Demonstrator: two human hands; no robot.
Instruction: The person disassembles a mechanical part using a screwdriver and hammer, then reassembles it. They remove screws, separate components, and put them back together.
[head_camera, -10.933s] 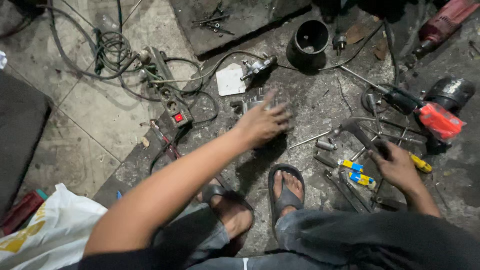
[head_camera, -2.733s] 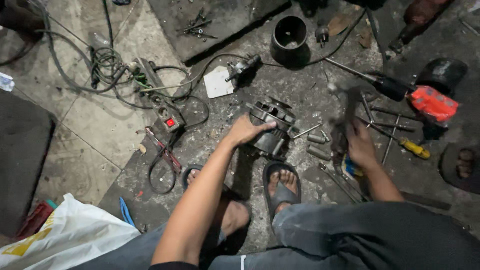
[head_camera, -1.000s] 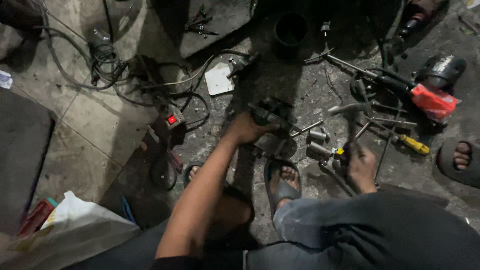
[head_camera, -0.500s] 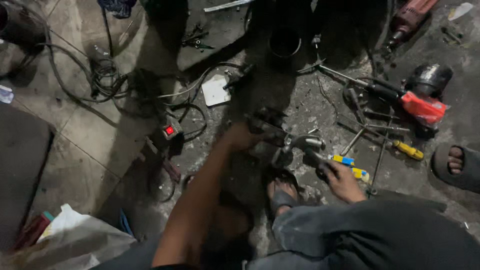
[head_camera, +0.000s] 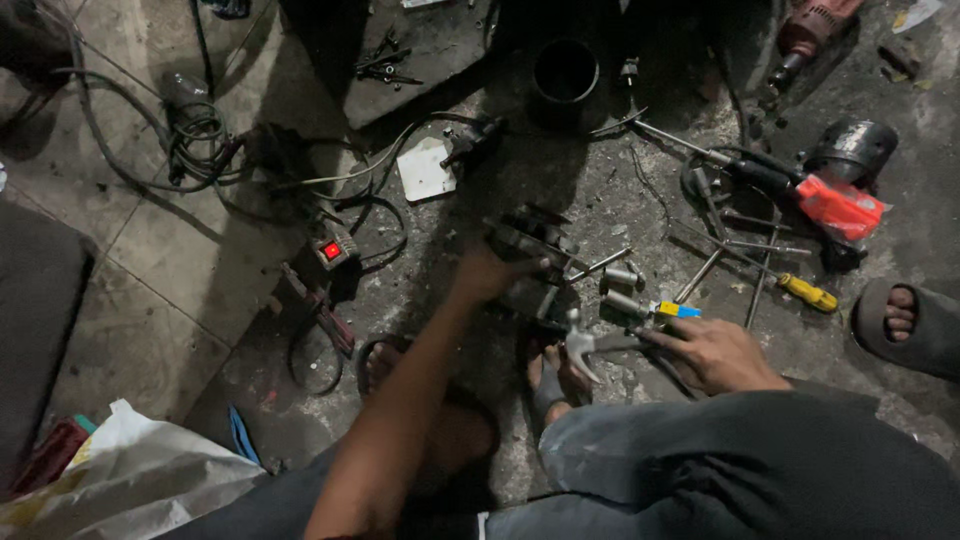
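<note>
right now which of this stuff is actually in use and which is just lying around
In use:
left hand on the metal motor part
right hand holding the hammer

Lying about:
yellow screwdriver
red power tool
black cup
white plate
power strip
white bag

A motor part (head_camera: 530, 262) sat on the floor (head_camera: 170, 260) ahead of the feet, the left hand (head_camera: 487, 272) on it. A hammer (head_camera: 590, 345) lay to its right in the right hand (head_camera: 715, 355), screwdrivers (head_camera: 800, 292) beyond, a power strip (head_camera: 335, 250) to the left.
</note>
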